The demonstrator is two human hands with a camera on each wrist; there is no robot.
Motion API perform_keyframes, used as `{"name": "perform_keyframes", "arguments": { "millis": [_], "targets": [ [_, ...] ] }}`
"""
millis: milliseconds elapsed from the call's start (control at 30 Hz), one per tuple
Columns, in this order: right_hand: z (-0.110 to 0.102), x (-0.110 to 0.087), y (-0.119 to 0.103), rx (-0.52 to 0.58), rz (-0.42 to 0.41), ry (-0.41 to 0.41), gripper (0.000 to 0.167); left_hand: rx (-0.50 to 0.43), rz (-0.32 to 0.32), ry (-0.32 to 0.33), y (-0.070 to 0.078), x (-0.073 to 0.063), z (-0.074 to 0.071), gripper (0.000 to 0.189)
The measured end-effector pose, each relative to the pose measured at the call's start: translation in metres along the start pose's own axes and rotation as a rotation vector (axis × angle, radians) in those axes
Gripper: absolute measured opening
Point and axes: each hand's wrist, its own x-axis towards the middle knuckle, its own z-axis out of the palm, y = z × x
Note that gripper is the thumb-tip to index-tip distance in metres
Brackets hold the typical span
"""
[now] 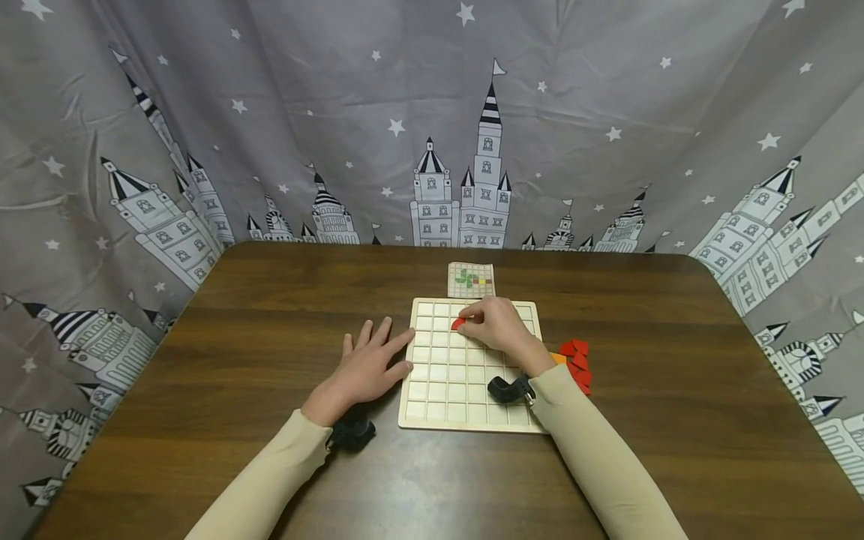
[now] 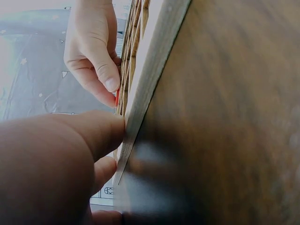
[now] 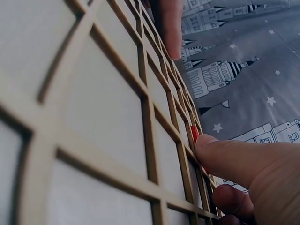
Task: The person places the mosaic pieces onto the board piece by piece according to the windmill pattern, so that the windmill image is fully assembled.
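Observation:
A wooden grid board with square recesses lies on the table. Over one of its upper cells, my right hand pinches a small red piece with a curved edge between thumb and fingers. The right wrist view shows the red piece at the grid's ridges, partly covered by the thumb. My left hand is spread at the board's left side, its thumb and index fingertip touching the edge. In the left wrist view the left thumb meets the board's side wall.
Several red pieces lie loose right of the board, beside an orange piece partly hidden by the right forearm. Behind the board is a small card with a coloured grid picture. A grey patterned curtain hangs behind the brown table.

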Motion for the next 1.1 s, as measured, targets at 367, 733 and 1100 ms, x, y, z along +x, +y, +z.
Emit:
{"name": "perform_keyframes", "arguments": {
  "millis": [367,733,1100],
  "targets": [
    [0.0,0.0002,0.0029,0.0,-0.023,-0.008,0.024,0.01,-0.001,0.005,0.0005,0.0006,0.0005,0.062],
    [0.0007,-0.0025,-0.0003,-0.037,-0.044,0.028,0.031,0.011,-0.01,-0.001,0.0003,0.002,0.001,0.062],
    [0.0016,-0.0013,-0.0015,-0.015,-0.072,0.017,0.025,0.011,-0.015,-0.006,0.0008,0.0017,-0.0002,0.062]
  ]
}}
